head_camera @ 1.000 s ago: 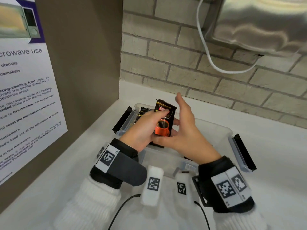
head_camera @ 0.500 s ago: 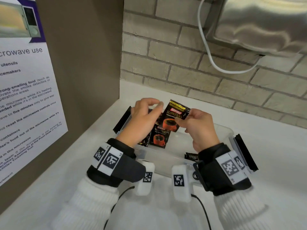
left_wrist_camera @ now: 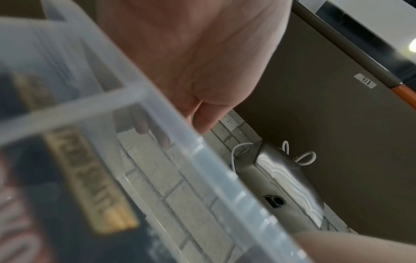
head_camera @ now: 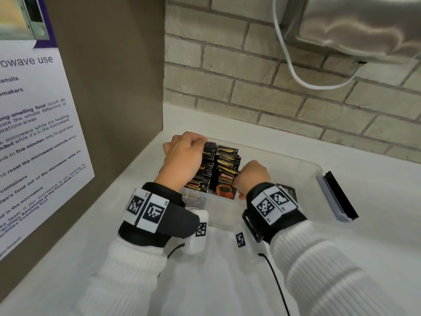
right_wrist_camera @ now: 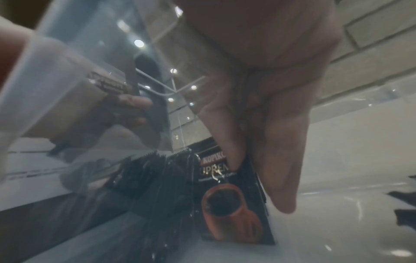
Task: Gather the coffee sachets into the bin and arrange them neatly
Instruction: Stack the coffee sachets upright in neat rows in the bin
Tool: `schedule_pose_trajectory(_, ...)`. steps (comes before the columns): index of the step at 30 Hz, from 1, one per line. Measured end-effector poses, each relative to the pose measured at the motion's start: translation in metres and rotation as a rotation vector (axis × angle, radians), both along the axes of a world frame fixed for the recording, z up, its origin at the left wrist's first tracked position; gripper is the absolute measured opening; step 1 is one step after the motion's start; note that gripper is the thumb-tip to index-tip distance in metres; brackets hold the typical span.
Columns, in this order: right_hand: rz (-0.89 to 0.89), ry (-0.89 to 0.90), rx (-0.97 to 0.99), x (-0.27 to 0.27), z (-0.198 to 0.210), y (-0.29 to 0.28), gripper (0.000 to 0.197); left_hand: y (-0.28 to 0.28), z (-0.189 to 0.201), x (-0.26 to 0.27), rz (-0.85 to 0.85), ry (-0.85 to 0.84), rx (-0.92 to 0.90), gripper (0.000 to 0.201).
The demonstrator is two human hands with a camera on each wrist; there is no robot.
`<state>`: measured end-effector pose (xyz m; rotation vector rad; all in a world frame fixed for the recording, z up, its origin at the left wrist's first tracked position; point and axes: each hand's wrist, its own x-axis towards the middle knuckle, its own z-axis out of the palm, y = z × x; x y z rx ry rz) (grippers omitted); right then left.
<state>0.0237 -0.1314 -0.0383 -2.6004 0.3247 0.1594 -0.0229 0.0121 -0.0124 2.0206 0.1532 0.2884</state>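
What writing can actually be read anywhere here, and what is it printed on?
"owave use", "five minutes", "reset the microwave controls": poster on the left panel; its edge cuts off words and its last lines are too small.
"KOPIKO" and "UPREM": front coffee sachet, partly hidden by the right hand.
"428": small label on the brown panel.
Wristband marker codes: no readable words.

Both hands have dropped into the bin (head_camera: 316, 169) — the sachet (head_camera: 224, 183) the right hand (head_camera: 250, 176) held up 0.5 s ago now stands at the row's front, pinched; left hand (head_camera: 182, 156) moved to the rows' left side, fingers curled.
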Motion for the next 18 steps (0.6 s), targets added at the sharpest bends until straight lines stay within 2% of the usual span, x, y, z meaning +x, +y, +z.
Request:
schedule_pose_trajectory(5,-0.036,0.019,0.136,0.003,-0.001,0.001,0.02,0.001,0.001,-0.001,-0.006,-0.005,-0.001,0.033)
schedule_pose_trajectory(11,-0.012,0.035,0.124,0.004,-0.002,0.004,0.027,0.002,-0.007,0.0,-0.103,0.106,0.299,0.036)
schedule_pose_trajectory(14,0.02,0.05,0.1,0.004,-0.003,0.005,0.025,0.002,-0.008,-0.001,-0.13,0.107,0.353,0.041)
schedule_pose_trajectory(18,0.054,0.136,0.156,0.001,0.009,-0.004,0.012,0.002,-0.009,-0.004,-0.16,0.121,0.394,0.052)
